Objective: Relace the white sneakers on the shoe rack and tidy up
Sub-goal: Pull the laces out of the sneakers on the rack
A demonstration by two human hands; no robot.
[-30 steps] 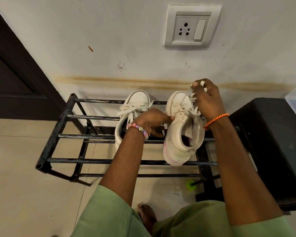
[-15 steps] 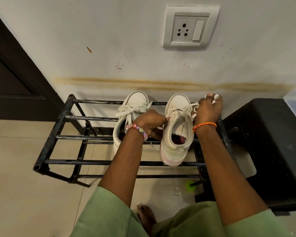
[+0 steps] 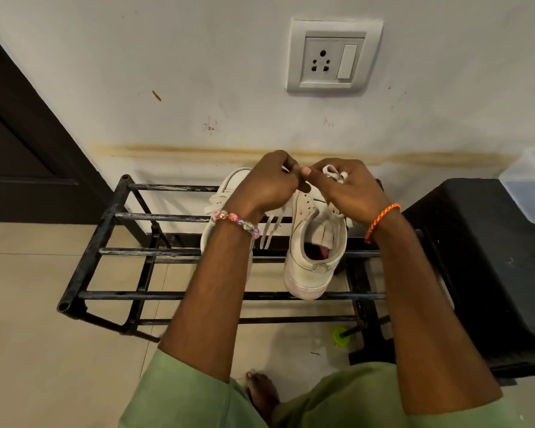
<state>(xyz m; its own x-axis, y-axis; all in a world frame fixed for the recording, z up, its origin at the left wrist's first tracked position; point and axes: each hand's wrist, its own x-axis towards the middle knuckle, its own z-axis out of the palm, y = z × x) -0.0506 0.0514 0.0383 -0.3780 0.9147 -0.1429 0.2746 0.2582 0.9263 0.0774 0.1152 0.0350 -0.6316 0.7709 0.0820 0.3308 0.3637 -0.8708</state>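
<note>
Head view: scuffed white sneakers (image 3: 314, 257)

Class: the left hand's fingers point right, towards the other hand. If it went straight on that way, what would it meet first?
Most likely the right hand: the left hand already sits almost fingertip to fingertip with it above the right sneaker, though depth is unclear.

One head-worn camera looks forward and down, close above the shoe rack (image 3: 112, 217) against the wall (image 3: 198, 57)

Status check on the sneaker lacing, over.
Both hands up at the toe end: left hand and right hand each pinching lace. Right sneaker on rack, lacing unfinished. Nothing blocking.
</note>
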